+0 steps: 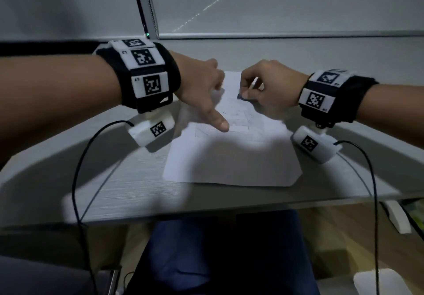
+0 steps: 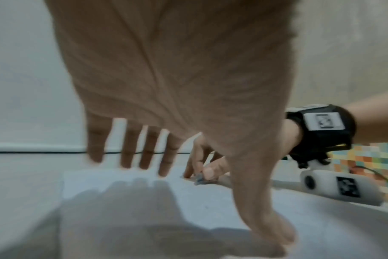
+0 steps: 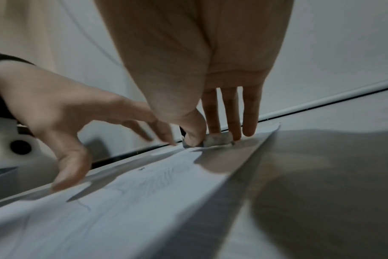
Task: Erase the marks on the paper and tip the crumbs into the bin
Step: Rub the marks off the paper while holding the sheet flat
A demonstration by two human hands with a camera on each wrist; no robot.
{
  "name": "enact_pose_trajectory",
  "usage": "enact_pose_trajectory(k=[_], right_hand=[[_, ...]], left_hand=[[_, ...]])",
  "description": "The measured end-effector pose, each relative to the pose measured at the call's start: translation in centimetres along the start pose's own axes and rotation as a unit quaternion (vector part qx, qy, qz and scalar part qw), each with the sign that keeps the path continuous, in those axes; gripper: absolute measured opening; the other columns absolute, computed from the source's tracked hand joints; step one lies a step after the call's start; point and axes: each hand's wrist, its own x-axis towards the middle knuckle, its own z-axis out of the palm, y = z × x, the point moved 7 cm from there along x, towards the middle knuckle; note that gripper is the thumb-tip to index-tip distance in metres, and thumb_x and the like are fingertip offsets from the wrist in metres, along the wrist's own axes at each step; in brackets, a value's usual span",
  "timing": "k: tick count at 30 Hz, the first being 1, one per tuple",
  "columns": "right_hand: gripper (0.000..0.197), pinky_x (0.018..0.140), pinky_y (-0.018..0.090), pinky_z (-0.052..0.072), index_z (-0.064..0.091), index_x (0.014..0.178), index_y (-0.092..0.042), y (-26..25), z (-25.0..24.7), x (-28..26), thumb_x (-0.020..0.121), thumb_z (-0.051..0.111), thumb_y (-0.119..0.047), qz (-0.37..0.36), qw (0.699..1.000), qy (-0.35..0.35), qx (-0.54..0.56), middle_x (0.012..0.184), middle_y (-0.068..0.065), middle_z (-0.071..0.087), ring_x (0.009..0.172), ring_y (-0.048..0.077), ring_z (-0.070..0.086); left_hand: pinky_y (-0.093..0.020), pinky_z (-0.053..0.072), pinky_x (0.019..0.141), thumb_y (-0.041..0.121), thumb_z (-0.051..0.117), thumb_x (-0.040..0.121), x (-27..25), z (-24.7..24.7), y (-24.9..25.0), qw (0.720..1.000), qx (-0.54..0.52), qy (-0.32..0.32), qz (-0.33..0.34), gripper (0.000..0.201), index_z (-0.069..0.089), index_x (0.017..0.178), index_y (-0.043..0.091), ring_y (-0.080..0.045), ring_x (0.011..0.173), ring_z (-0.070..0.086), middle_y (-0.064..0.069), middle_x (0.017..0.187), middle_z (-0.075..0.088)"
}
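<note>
Faintly pencilled paper (image 1: 231, 157) lies flat — right hand (image 1: 270, 86) pinching eraser (image 3: 217, 140).

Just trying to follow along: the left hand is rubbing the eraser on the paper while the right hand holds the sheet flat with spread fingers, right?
The hands are swapped. The right hand pinches the eraser against the paper, while the left hand holds the sheet flat with spread fingers. The right wrist view shows the eraser between that hand's thumb and fingers; the head view shows both hands.
</note>
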Motion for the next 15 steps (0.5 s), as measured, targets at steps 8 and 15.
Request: enact_pose_trajectory(k=[8, 15], right_hand=[[0.017, 0.064, 0.027, 0.05, 0.08, 0.085, -0.01, -2.2, -0.3, 2.2, 0.089, 0.08, -0.026, -0.032, 0.999, 0.02, 0.002, 0.071, 0.0, 0.071, 0.062, 0.011, 0.06], [0.015, 0.069, 0.03, 0.057, 0.079, 0.081, -0.009, -1.8, 0.5, 2.2, 0.09, 0.08, -0.02, -0.023, 1.0, -0.003, -0.016, 0.073, 0.004, 0.075, 0.069, 0.019, 0.069]], left_hand=[[-0.049, 0.03, 0.126, 0.094, 0.072, 0.064, 1.2, 2.3, -0.2, 0.993, -0.105, -0.002, 0.058, 0.122, 0.024, 0.165, 0.045, -0.025, 0.154, 0.032, 0.006, 0.164, 0.03], [-0.053, 0.027, 0.127, 0.093, 0.071, 0.064, 1.6, 2.3, -0.3, 0.996, -0.074, -0.025, 0.05, 0.128, 0.008, 0.167, 0.05, -0.027, 0.16, 0.023, 0.004, 0.173, 0.017]])
